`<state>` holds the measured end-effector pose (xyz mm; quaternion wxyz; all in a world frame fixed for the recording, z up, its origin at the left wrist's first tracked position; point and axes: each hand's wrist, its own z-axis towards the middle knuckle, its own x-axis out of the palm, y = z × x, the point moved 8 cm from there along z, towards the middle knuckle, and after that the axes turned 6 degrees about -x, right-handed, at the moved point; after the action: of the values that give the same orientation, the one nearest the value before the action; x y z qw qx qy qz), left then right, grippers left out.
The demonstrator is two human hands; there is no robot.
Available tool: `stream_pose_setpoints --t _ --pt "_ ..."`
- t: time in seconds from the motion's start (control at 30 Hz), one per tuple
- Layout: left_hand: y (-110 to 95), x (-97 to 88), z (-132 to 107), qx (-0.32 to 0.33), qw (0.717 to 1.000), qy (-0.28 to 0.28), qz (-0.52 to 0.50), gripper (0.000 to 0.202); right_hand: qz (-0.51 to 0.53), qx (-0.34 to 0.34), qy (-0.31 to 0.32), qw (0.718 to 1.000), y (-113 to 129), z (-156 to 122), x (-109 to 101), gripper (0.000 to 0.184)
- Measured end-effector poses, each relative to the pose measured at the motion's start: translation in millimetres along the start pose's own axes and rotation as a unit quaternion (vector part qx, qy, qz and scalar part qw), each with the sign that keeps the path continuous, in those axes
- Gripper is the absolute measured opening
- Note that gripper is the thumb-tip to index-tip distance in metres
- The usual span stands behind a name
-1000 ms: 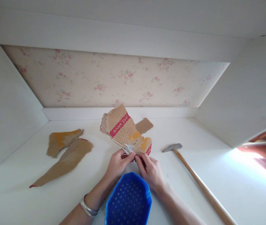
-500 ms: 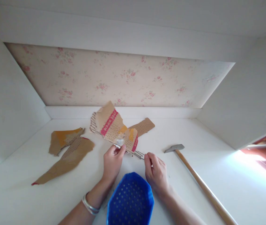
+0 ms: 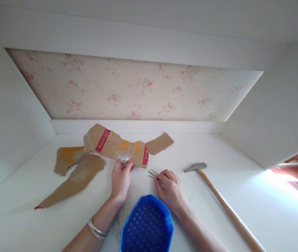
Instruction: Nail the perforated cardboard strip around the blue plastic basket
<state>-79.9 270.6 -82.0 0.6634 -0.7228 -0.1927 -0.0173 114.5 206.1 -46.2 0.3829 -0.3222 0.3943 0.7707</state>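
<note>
While our left hand [image 3: 121, 180] pinches the near edge of a perforated cardboard piece [image 3: 111, 144] between thumb and fingers, our right hand [image 3: 169, 187] is closed on a small bunch of thin metal rods [image 3: 152, 173]. The rod tips fan out past our fingertips toward the cardboard and end short of it. We have our hands apart, one on each side of the far end of a blue basket [image 3: 146, 220] whose floor is dotted with pale spots.

The piece we hold slants down from left to right near the back of the white tabletop [image 3: 206, 224]. It carries two red printed bands, many small holes, orange patches and a strip of clear tape [image 3: 125, 154] close to our left thumb. Its ridged left end overlaps an orange-marked scrap [image 3: 69, 156] as we look at it, though from this angle we cannot tell whether the two touch. Nearer us lies a long torn scrap [image 3: 77, 183] with a red tip, and just beside the held piece's right end sits a smaller brown card [image 3: 161, 143], also full of holes.

On our right rests a hammer [image 3: 222, 201], its head pointing away from us. We wear silver bangles [image 3: 96, 231] on the left wrist.
</note>
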Motion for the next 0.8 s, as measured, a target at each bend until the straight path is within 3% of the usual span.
stream_pose_setpoints --t 0.2,0.33,0.43,0.6,0.7,0.8 --pt "2 1.7 -2 -0.008 1.000 0.005 0.016 0.034 -0.006 0.030 -0.004 1.000 -4 1 -1 0.004" --pt "2 5.4 -5 -0.017 1.000 0.016 0.017 0.034 -0.006 0.056 0.012 0.998 -8 4 0 0.023" --pt "2 9.8 -8 -0.026 0.999 0.034 0.009 0.035 0.010 0.043 0.036 0.998 -6 5 3 0.014" --pt "4 28.2 -19 -0.058 0.991 0.115 -0.034 0.040 0.031 0.037 0.039 0.998 -7 4 4 0.014" --pt "5 41.3 -28 -0.096 0.975 0.175 -0.098 0.039 0.044 0.042 0.029 0.998 -9 3 4 0.015" --pt "8 47.3 -33 -0.142 0.958 0.201 -0.146 0.035 0.068 0.057 -0.001 0.996 -14 3 1 0.018"
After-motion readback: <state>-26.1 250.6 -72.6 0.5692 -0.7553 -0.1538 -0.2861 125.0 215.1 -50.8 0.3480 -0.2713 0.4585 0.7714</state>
